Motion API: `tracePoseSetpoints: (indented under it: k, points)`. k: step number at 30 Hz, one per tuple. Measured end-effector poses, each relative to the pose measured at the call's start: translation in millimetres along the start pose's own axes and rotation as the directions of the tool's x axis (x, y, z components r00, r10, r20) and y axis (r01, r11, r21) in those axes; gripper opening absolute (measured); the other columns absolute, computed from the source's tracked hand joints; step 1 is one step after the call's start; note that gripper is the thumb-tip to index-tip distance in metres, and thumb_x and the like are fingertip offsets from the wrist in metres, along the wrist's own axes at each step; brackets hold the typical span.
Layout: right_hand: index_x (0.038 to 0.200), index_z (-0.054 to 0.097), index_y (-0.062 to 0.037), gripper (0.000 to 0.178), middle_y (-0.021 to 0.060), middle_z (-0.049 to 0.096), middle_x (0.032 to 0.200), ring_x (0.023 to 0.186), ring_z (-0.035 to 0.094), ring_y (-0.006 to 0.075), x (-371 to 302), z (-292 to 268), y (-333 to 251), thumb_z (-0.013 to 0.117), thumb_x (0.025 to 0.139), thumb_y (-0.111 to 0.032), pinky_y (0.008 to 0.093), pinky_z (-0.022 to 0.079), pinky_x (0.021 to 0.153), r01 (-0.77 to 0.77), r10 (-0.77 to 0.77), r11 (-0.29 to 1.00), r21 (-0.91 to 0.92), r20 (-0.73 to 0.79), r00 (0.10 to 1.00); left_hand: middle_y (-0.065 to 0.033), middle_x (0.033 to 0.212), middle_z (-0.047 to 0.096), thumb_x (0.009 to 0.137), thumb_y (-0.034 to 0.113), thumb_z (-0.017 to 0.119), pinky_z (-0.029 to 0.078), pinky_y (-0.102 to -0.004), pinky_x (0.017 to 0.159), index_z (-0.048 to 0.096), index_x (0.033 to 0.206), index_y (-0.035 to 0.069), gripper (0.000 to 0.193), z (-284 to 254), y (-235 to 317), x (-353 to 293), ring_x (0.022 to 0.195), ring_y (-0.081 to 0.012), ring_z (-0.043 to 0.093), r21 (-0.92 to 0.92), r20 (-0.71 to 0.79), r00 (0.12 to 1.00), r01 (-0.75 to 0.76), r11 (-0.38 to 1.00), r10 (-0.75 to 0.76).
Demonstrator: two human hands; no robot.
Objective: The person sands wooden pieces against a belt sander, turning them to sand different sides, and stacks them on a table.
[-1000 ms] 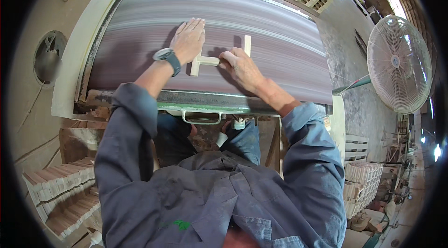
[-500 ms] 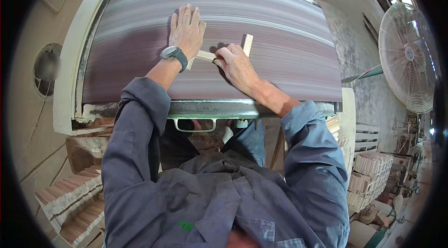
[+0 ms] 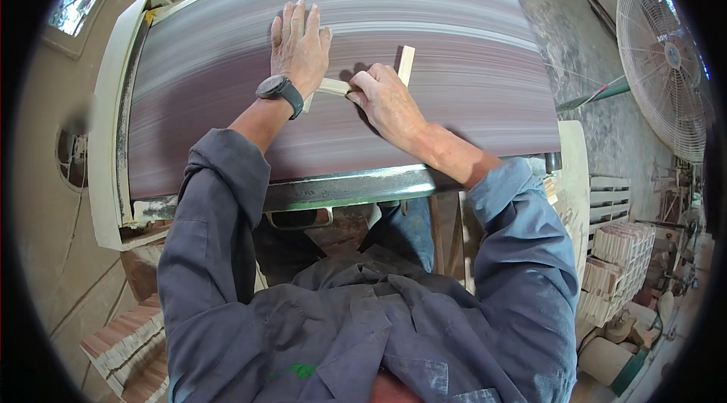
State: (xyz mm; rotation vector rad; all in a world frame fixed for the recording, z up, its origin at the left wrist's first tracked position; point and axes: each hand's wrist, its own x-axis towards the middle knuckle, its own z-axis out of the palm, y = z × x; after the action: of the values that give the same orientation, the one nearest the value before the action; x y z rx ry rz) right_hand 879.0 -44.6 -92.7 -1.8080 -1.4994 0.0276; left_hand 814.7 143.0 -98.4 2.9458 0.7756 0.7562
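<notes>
Pressing a pale wooden piece (image 3: 333, 86) flat against the wide sanding belt (image 3: 227, 85), I use both hands. My left hand (image 3: 297, 47) lies open, palm down, fingers stretched out and close together, covering the left part of the piece; a dark wristwatch (image 3: 276, 89) sits on that wrist. My right hand (image 3: 385, 100) is curled, its fingertips (image 3: 356, 87) pinching the piece's near edge just beside my left palm. The piece is T- or cross-shaped: one arm runs between my hands, and a short upright arm (image 3: 406, 64) sticks out beyond my right knuckles toward the belt's far side. It lies near the middle of the belt's width, well apart from every edge.

The belt shows streaked purple-brown bands running left to right. Open belt surface spreads to the left of my left hand and to the right of my right hand. A cream-coloured guard (image 3: 106, 145) frames the belt's left end; a metal rail (image 3: 348, 187) bounds the near edge, under my forearms. A large fan (image 3: 666, 62) stands at the far right, and stacked wooden pieces (image 3: 617, 259) lie at lower right.
</notes>
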Motion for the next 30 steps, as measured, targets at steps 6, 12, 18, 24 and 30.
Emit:
tracePoseSetpoints:
  k: [6,12,18,24,30]
  points:
    - [0.096,0.06,-0.0001,0.013,0.0127,0.053,0.085,0.085,0.052,0.0299,-11,-17,11,0.067,0.086,-0.004,0.0405,0.045,0.075,-0.03,0.029,0.999,-0.025,-0.014,0.999,-0.0211,0.152,0.031,0.102,0.032,0.038,0.013,-0.0469,0.119,0.038,0.145,0.003,0.052,5,26,9,0.146,-0.0347,0.019,-0.007,0.02,0.999,-0.045,0.999,0.046]
    - [0.095,0.058,0.0004,0.014,0.0154,0.054,0.089,0.087,0.053,0.0337,-23,-31,15,0.066,0.085,-0.005,0.0434,0.045,0.077,-0.039,0.039,0.995,-0.09,-0.001,0.999,-0.0219,0.149,0.035,0.1,0.031,0.042,0.017,-0.0496,0.117,0.042,0.141,0.002,0.05,6,48,11,0.143,-0.0364,0.025,-0.028,-0.055,0.995,-0.089,0.996,0.088]
    - [0.099,0.062,-0.0001,0.016,0.0149,0.053,0.087,0.088,0.052,0.0316,-46,-55,-9,0.067,0.086,-0.007,0.0413,0.045,0.077,-0.087,0.094,0.984,-0.153,0.038,0.995,-0.0217,0.144,0.043,0.099,0.031,0.044,0.024,-0.0511,0.115,0.049,0.136,0.002,0.047,-5,63,-10,0.138,-0.0392,0.033,-0.125,-0.132,0.983,-0.145,0.982,0.128]
    - [0.1,0.067,-0.0033,0.019,0.003,0.066,0.084,0.07,0.061,0.0114,-22,-128,-96,0.07,0.091,-0.02,0.0265,0.049,0.061,-0.637,0.495,0.672,0.378,0.411,0.766,-0.0171,0.117,0.064,0.102,0.045,0.043,0.033,-0.0378,0.109,0.063,0.118,0.0,0.052,-152,23,-41,0.12,-0.0265,0.055,-0.963,0.254,0.935,0.22,0.155,0.248]
    - [0.102,0.068,-0.0033,0.025,0.0033,0.069,0.089,0.075,0.062,0.0108,4,-127,-136,0.062,0.096,-0.027,0.0236,0.052,0.069,-0.694,0.304,0.33,0.64,0.624,0.72,-0.0061,0.09,0.066,0.099,0.048,0.051,0.052,-0.0281,0.078,0.065,0.098,-0.002,0.052,-235,-5,-70,0.083,-0.0137,0.063,-0.771,0.102,0.937,-0.138,0.622,0.334]
